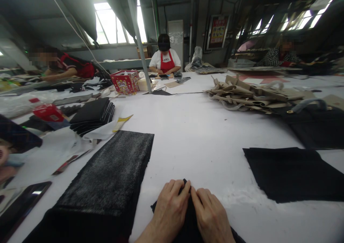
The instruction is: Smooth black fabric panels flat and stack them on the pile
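Note:
At the near edge of the white table, a piece of black fabric (189,223) lies under and between my two hands. My left hand (171,205) is closed, its curled fingers gripping the fabric near its far tip. Close beside it, my right hand (211,212) is closed too, fingertips pressed on the fabric's right side. Both palms and thumbs are hidden. To the left lies a stack of black fabric panels (107,171), its top speckled grey. Another pile of black fabric (292,173) lies to the right.
Folded dark pieces (92,114), a red packet (48,112) and a phone (25,207) are at the left. A patterned box (125,82) stands near a metal pole (138,39). Beige straps and pieces (247,94) are heaped at right. A person (164,58) works opposite; others sit at both sides.

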### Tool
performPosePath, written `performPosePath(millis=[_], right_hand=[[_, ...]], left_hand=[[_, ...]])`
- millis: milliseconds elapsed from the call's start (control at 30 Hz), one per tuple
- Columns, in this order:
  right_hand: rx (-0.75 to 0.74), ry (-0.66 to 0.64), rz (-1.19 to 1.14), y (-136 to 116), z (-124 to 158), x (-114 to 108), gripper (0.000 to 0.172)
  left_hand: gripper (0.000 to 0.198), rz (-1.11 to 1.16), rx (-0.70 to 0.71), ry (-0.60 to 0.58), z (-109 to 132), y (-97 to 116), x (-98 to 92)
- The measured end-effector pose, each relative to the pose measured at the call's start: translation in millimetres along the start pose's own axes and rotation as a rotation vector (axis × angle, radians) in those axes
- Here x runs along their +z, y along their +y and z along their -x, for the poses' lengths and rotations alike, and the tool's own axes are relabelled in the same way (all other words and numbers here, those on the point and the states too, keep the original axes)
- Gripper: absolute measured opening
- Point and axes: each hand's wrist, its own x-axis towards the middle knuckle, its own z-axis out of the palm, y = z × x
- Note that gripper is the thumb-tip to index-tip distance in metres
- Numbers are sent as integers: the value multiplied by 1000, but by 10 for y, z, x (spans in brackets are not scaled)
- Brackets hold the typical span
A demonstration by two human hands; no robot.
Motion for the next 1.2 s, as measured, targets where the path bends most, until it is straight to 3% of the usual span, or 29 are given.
performPosePath(millis=[700,1200], right_hand=[[-26,34,15,22,-29,-6,32],[-25,60,30,27,-57,-24,34]], left_hand=[[42,16,5,34,1,-19,3],[42,15,-9,-5,-28,-27,13]])
